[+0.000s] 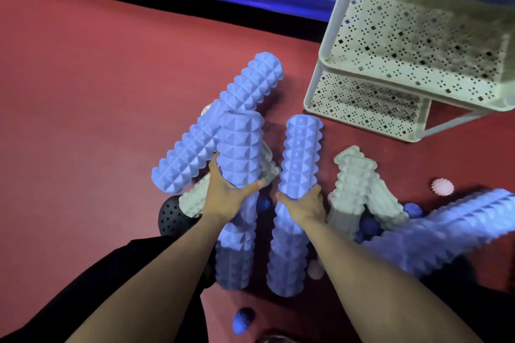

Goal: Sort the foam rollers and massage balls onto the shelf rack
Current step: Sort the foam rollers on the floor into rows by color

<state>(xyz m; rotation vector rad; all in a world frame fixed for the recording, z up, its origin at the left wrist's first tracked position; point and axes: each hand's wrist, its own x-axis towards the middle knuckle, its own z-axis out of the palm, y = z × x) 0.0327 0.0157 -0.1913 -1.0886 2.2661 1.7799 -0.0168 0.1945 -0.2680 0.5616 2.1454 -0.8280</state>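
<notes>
From my remote seat I look down on a red floor (pixel 83 92) strewn with gear. Farthest left, a black perforated dome-shaped object (pixel 171 216) sits beside a pale grey-green knobbed foam roller (pixel 195 198) that pokes out from under the pile. Above them a long blue spiked foam roller (pixel 220 120) lies diagonally across the floor, its upper end pointing toward the rack. My left hand (pixel 227 195) is wrapped round a second blue studded foam roller (pixel 239 153), thumb on its right side and fingers curled behind its left, holding it roughly upright with its lower end near the floor. Just beside it, my right hand (pixel 305 205) grips a third blue knobbed foam roller (pixel 301 147) at mid-length, thumb on the left side, fingers round the right; this roller is also close to upright and stands apart from the left one. A small blue spiky massage ball (pixel 243 320) lies low in the frame between my forearms. Right of my right hand, two pale green ridged foam rollers (pixel 356 175) lean together over dark blue massage balls (pixel 370 225). Farther right, a blurred blue spiked roller (pixel 446 225) lies across the floor, with a pink spiky massage ball (pixel 442 186) above it. At upper right stands the white perforated metal shelf rack (pixel 334 58), its two visible tiers bare.
</notes>
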